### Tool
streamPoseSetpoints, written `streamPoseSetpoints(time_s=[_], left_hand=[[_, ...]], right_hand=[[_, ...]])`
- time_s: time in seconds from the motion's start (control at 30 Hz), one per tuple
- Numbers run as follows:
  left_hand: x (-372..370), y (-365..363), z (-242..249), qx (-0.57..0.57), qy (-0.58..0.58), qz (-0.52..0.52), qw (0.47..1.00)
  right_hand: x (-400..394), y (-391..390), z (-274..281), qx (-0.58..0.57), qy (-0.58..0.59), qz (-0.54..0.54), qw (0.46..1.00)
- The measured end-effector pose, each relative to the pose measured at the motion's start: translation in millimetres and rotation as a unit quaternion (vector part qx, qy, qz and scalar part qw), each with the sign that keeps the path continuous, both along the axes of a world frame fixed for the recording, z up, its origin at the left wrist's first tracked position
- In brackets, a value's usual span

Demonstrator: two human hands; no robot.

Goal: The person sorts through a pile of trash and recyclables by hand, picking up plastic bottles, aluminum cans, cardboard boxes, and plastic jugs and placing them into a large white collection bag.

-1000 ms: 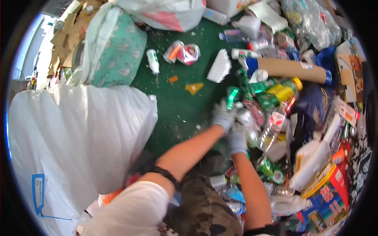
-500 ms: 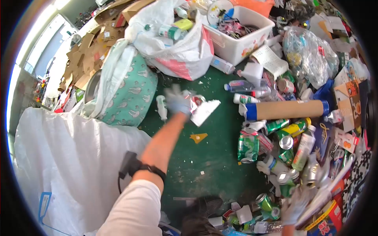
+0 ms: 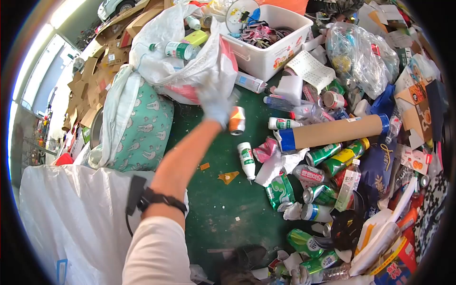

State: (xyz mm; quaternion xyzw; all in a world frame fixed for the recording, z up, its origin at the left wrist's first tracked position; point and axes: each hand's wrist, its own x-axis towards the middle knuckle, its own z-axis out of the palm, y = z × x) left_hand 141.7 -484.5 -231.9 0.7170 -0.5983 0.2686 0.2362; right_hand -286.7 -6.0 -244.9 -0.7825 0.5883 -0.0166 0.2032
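My left hand (image 3: 216, 105), in a light glove, reaches out over the green floor in front of the white woven sack (image 3: 190, 78). Motion smears its fingers. An orange and white can (image 3: 237, 120) is right beside it. Below the can, a small white bottle (image 3: 246, 161) with a green label lies near a pink wrapper (image 3: 266, 150) and crumpled white paper (image 3: 285, 165). At the bottom edge, part of my right hand (image 3: 300, 275) shows in a greyish glove among green cans (image 3: 323, 262); its fingers are mostly hidden.
Cans, bottles and a cardboard tube (image 3: 335, 132) with blue ends are heaped on the right. Behind stands a white plastic bin (image 3: 280, 50) of cords. A green rabbit-print bag (image 3: 142, 126) and a large white sack (image 3: 71, 209) line the left. Yellow scrap (image 3: 228, 177) lies mid-floor.
My left hand has moved away from the white paper toward the woven sack. The small white bottle and paper now lie further right, by the heap. My right hand has shifted left along the bottom.
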Motion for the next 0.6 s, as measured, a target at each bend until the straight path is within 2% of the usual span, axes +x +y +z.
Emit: streamPoseSetpoints(time_s=[0.03, 0.07, 0.13, 0.2, 0.27, 0.3, 0.33, 0.4, 0.47, 0.53, 0.57, 0.6], left_hand=[[22, -22, 23, 0.055, -0.006, 0.121, 0.991], [53, -37, 36, 0.124, -0.009, 0.174, 0.977], [97, -48, 42, 0.206, 0.068, 0.239, 0.947], [152, -74, 3, 0.336, 0.099, 0.224, 0.910], [97, -39, 26, 0.421, -0.010, 0.136, 0.897], [106, -36, -16, 0.407, -0.068, 0.076, 0.908], [57, 4, 26, 0.485, -0.134, 0.025, 0.864], [36, 53, 26, 0.364, 0.038, 0.004, 0.931], [15, 103, 40, 0.278, 0.143, -0.018, 0.950], [-5, 148, 46, 0.225, 0.109, -0.043, 0.967], [-22, 172, 62, 0.199, 0.142, -0.058, 0.968], [-31, 192, 69, 0.196, 0.132, -0.082, 0.968]], right_hand=[[-3, 4, 0, 0.001, 0.013, -0.015, 1.000], [-5, 7, -7, -0.016, 0.031, -0.004, 0.999], [-2, 5, -17, -0.019, 0.024, 0.001, 1.000], [4, 3, -22, -0.005, 0.024, -0.009, 1.000], [4, 3, -25, -0.014, 0.034, 0.004, 0.999], [5, 3, -24, -0.022, 0.042, 0.027, 0.999], [9, -3, -14, -0.006, 0.030, 0.014, 0.999], [12, -6, -8, -0.009, -0.002, -0.005, 1.000], [12, -15, -7, -0.016, -0.029, -0.023, 0.999], [14, -25, -11, -0.030, -0.070, 0.022, 0.997], [20, -34, -1, -0.036, -0.063, 0.022, 0.997], [32, -50, 15, -0.091, -0.104, 0.038, 0.990]])
